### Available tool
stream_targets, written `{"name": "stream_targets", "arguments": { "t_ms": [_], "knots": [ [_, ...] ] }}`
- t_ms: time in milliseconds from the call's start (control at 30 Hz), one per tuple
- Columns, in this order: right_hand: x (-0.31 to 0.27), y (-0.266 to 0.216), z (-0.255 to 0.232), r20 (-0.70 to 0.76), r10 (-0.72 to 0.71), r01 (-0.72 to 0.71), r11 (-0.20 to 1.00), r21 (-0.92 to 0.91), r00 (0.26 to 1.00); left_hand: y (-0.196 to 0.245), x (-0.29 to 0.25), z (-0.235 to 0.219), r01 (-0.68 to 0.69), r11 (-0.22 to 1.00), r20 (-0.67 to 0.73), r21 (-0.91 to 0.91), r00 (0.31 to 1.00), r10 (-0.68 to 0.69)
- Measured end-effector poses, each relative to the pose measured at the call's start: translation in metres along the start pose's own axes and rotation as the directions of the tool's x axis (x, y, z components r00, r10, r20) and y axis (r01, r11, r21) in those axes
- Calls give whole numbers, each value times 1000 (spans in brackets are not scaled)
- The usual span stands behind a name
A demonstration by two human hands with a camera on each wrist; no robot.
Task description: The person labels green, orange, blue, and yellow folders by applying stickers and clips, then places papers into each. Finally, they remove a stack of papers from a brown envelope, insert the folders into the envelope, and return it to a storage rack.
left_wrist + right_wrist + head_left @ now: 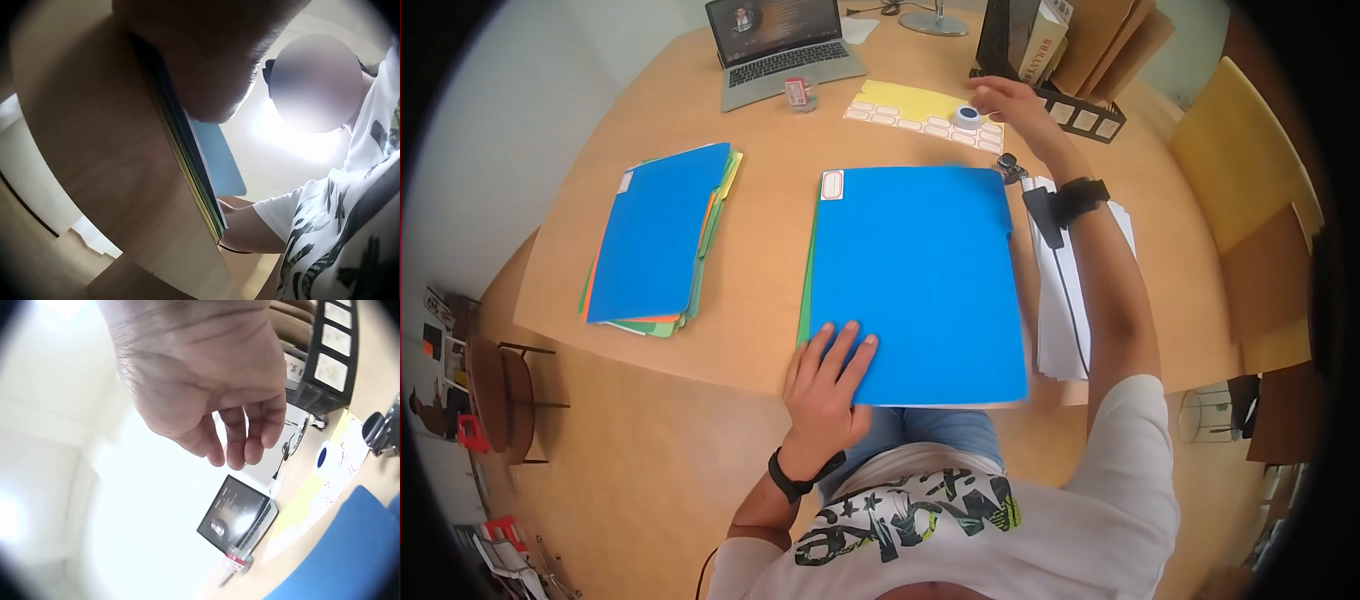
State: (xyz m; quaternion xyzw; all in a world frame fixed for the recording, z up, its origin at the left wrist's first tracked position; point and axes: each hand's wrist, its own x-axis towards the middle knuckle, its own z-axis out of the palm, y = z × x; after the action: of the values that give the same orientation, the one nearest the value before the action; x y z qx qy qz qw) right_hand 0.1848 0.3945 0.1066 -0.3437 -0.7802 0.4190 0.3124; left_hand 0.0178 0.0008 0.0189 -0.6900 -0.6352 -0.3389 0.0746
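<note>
My left hand (825, 385) lies with spread fingers on the lower left corner of a blue folder (915, 280), which has a label (832, 185) at its top left and green folder edges beneath. In the left wrist view, the hand (206, 62) is over the layered folder edges (187, 162). My right hand (1025, 115) is raised near a round white object with a dark centre (967, 117), on the yellow-backed label sheet (890, 97). Seen in the right wrist view, the right hand (212, 387) has loosely bent fingers and nothing visible in them.
Another folder stack (660, 235) lies at the left. White papers (1055, 300) and a black clip (1008, 165) are right of the blue folder. Behind are a laptop (790, 65), a small red-and-white item (798, 94) and a black organizer (1090, 118). A yellow chair (1240, 150) stands right.
</note>
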Motion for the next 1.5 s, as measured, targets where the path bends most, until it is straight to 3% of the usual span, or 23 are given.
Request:
{"name": "stream_targets", "arguments": {
  "t_ms": [67, 133, 200, 300, 400, 500, 600, 700, 900, 1000, 1067, 1133, 1267, 1367, 1433, 1500],
  "knots": [
    [-6, -7, 23, 193, -136, 163, 978, -129, 972, 1, -2, 1, -8, 999, 23, 41, 1000, 7],
    [-20, -7, 65, 316, -382, 474, 826, -305, 868, 2, -3, 3, -20, 998, 38, 67, 999, 17],
    [-40, -33, 102, 464, -303, 537, 646, -542, 832, 2, -5, 3, -27, 996, 47, 86, 999, 23],
    [-51, -33, 141, 581, -331, 657, 519, -546, 744, 7, -9, 0, -27, 995, 97, 96, 995, 18],
    [-54, -27, 160, 563, -331, 652, 426, -628, 758, 13, -15, -6, -16, 995, 135, 97, 991, 3],
    [-55, -30, 162, 535, -279, 604, 400, -690, 797, 13, -19, -5, -17, 996, 121, 89, 993, 6],
    [-62, -34, 162, 560, -260, 616, 392, -683, 786, 14, -19, -4, -16, 997, 107, 78, 994, 7],
    [-69, -41, 156, 568, -242, 601, 510, -615, 786, 14, -20, -3, -13, 997, 102, 80, 995, 5],
    [-66, -38, 134, 399, -161, 402, 646, -649, 903, 12, -19, 0, -6, 1000, 78, 24, 997, 4],
    [-103, -59, 85, 234, -255, 310, 921, -238, 938, 9, -21, 0, -3, 1000, 69, -2, 998, 4],
    [-148, -90, 45, 295, -74, 121, 982, -147, 953, 9, -21, -3, -10, 999, 37, -54, 999, 12],
    [-210, -112, 15, 340, -25, 14, 999, 36, 940, 8, -25, -6, -7, 992, -2, -127, 1000, 7],
    [-323, -77, -12, 591, -191, -50, 929, 366, 784, 7, -32, -6, 60, 933, -108, -356, 989, -105],
    [-380, -49, 28, 561, 98, -342, 872, 349, 822, 16, -47, -3, 197, 795, -141, -573, 933, -332],
    [-406, -15, 68, 485, 175, -410, 801, 435, 857, 22, -58, -3, 274, 672, -109, -688, 877, -468],
    [-412, -22, 95, 357, 192, -387, 676, 628, 914, 21, -73, 13, 249, 582, -173, -774, 801, -574]
  ]
}}
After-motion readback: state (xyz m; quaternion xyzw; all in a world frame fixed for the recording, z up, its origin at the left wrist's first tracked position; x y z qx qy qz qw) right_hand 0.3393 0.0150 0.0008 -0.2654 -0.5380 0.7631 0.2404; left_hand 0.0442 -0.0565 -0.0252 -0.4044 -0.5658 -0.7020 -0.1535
